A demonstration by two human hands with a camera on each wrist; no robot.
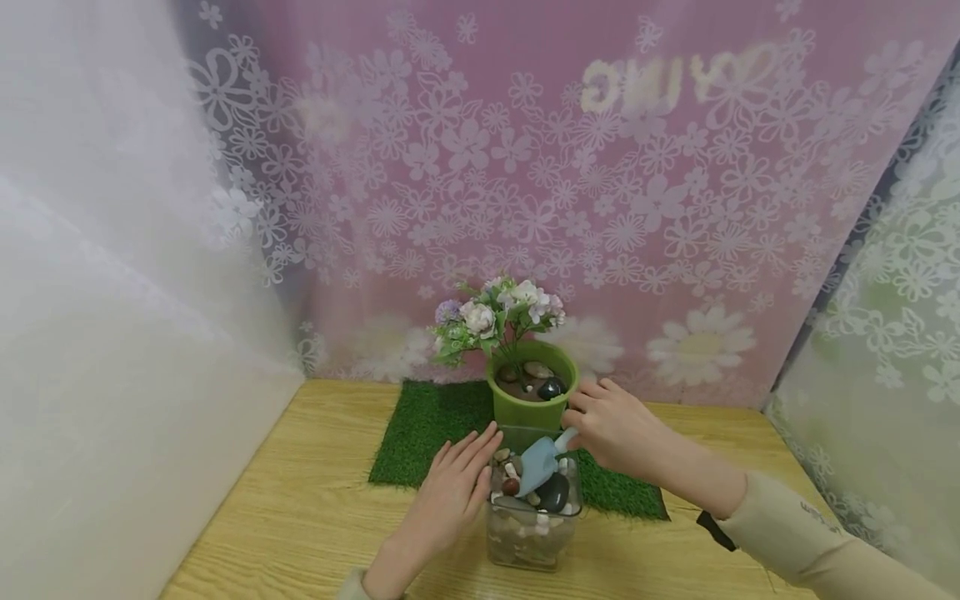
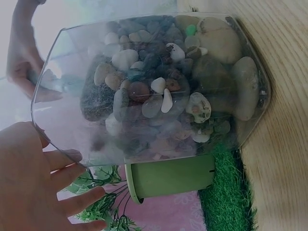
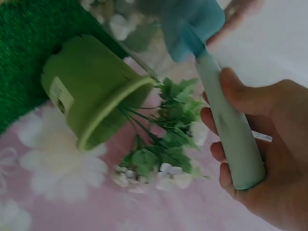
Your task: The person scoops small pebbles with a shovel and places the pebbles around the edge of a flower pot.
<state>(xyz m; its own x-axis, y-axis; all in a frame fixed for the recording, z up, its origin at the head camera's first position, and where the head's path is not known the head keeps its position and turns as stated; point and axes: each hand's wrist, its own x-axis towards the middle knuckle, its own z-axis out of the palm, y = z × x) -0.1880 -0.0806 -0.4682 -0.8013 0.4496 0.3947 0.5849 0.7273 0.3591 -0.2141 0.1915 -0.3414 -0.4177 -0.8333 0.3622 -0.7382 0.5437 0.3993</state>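
A clear square container (image 1: 534, 542) full of pebbles stands in front of a green flower pot (image 1: 525, 412). My right hand (image 1: 618, 425) grips the pale handle (image 3: 228, 130) of a small blue shovel (image 1: 537, 467), whose blade is inside the container's mouth, over the stones. My left hand (image 1: 450, 492) rests with extended fingers against the container's left rim; in the left wrist view the fingers of this hand (image 2: 53, 178) lie at the rim. A large black stone (image 1: 553, 492) lies beside the blade.
White and purple flowers (image 1: 480, 320) rise from the pot, which holds brown soil and a few stones. A green grass mat (image 1: 427, 433) lies under the pot on the wooden table (image 1: 300, 500). Patterned curtains (image 1: 525, 167) hang behind and at the sides.
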